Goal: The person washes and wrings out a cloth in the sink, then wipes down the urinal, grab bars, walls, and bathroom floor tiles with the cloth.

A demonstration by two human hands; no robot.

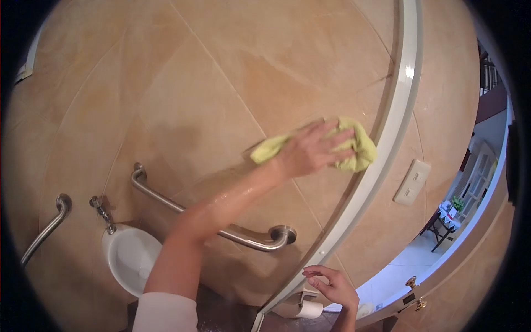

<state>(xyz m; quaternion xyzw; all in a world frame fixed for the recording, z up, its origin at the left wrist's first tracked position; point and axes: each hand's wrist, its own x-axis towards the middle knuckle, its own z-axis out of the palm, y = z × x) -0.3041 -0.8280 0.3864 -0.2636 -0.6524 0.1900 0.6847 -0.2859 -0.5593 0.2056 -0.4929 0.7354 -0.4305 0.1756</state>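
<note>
My left hand point(310, 149) presses a yellow-green cloth point(357, 145) against the tan tiled wall point(221, 127), close to a white metal frame point(381, 160). The cloth is bunched under the fingers, and one end sticks out on the wrist side. Motion slightly blurs this hand. Lower down, my right hand point(332, 286) is held beside the lower part of the frame, fingers loosely curved and apart, with nothing in it. I cannot tell whether its fingertips touch the frame.
Two steel grab bars point(249, 240) point(47, 232) flank a white urinal point(133, 257) with a metal flush valve point(99, 207). A toilet paper roll point(310, 310) hangs below my right hand. Right of the frame are a switch plate point(412, 182) and a door point(459, 282) with brass handles.
</note>
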